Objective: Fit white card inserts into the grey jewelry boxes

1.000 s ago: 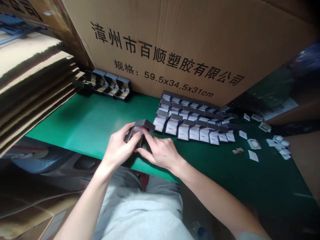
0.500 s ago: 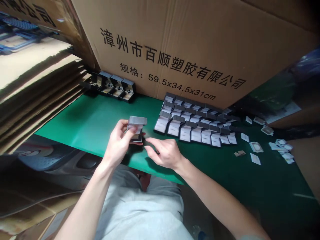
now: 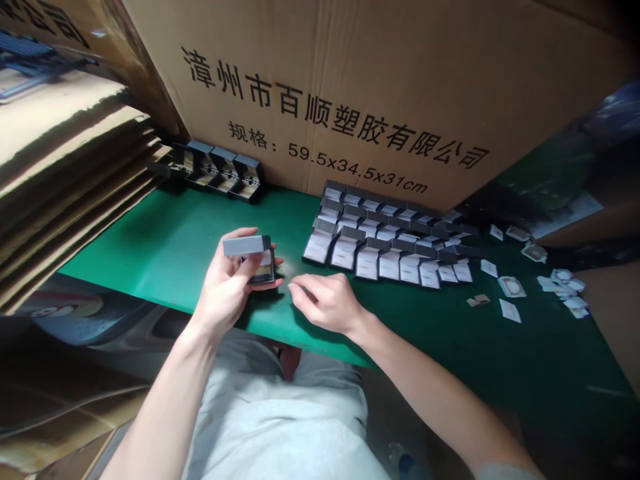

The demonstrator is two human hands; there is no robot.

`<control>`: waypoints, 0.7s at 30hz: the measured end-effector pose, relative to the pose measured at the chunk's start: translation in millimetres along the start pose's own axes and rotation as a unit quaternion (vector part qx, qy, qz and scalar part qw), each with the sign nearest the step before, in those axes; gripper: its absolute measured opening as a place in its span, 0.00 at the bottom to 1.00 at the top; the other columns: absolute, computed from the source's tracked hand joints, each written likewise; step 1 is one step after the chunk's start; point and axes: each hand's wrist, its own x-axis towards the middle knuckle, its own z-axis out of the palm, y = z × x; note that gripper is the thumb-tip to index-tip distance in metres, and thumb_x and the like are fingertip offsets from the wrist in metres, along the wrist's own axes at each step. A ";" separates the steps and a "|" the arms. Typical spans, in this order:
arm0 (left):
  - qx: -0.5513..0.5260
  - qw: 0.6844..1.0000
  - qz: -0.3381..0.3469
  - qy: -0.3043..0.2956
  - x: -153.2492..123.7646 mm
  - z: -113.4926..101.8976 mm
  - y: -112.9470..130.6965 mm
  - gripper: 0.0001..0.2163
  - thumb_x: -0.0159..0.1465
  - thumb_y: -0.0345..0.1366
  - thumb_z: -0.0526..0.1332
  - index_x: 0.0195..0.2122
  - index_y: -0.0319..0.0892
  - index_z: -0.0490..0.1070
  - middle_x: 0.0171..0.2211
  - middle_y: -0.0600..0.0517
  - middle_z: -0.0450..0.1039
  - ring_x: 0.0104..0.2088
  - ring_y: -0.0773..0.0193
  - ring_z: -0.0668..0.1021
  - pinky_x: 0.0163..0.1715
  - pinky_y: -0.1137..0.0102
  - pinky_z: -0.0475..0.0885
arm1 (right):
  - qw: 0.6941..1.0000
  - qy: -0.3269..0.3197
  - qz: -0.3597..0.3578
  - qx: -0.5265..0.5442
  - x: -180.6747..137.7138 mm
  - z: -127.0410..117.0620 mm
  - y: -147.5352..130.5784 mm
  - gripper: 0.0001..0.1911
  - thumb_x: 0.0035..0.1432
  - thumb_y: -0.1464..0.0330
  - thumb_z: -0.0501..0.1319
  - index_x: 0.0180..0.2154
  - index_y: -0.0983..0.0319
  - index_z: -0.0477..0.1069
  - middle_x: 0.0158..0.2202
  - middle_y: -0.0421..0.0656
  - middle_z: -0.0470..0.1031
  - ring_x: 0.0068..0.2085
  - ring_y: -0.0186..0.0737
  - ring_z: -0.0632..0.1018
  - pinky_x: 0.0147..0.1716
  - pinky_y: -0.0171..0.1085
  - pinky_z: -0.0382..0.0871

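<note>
My left hand (image 3: 227, 280) grips a small black hinged jewellery box (image 3: 267, 270) above the table's front half. The box's grey lid is raised, and my thumb reaches inside over a white and gold-brown lining. Just right of the box is my right hand (image 3: 327, 303), apart from it, with fingers curled and thumb and forefinger close together. Whatever lies between those fingertips, if anything, is hidden. Rows of similar open boxes with white inserts (image 3: 367, 260) stand on the green table (image 3: 165, 247) to the right.
Several open black boxes (image 3: 245, 187) stand at the back left. A large printed carton (image 3: 320, 60) rises behind the table. Stacked cardboard sheets (image 3: 65, 173) border the left side. Small white pieces (image 3: 510, 310) and brown bits (image 3: 477, 301) lie at the right.
The box has tipped and turned leftward in my left hand, showing more of its lid and interior. My right hand has drawn its thumb and forefinger closer together. The view has shifted slightly.
</note>
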 end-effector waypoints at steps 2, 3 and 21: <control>0.000 1.000 -0.008 0.002 -1.0 0.5 1.2 0.25 0.56 0.45 0.77 0.50 0.48 0.69 0.45 0.48 0.80 0.37 0.52 0.86 0.26 0.65 0.84 | 1.000 -0.020 0.016 0.001 -0.2 -0.3 0.1 0.20 0.75 0.64 0.53 0.34 0.62 0.78 0.25 0.39 0.79 0.23 0.30 0.74 0.26 0.32 0.61; 0.001 1.000 -0.010 0.006 -1.4 0.6 1.4 0.24 0.56 0.45 0.77 0.49 0.48 0.69 0.44 0.48 0.80 0.36 0.52 0.86 0.25 0.65 0.84 | 0.999 -0.030 0.019 0.001 -0.3 -0.4 0.2 0.20 0.75 0.65 0.52 0.33 0.62 0.77 0.25 0.40 0.79 0.23 0.31 0.73 0.26 0.32 0.61; -0.024 1.000 -0.009 0.001 -3.4 -2.5 1.0 0.14 0.61 0.37 0.72 0.42 0.46 0.68 0.37 0.56 0.81 0.29 0.61 0.85 0.32 0.65 0.84 | 0.997 -0.082 0.007 0.003 1.7 0.3 2.9 0.18 0.74 0.65 0.54 0.33 0.61 0.77 0.27 0.39 0.80 0.27 0.31 0.77 0.29 0.33 0.62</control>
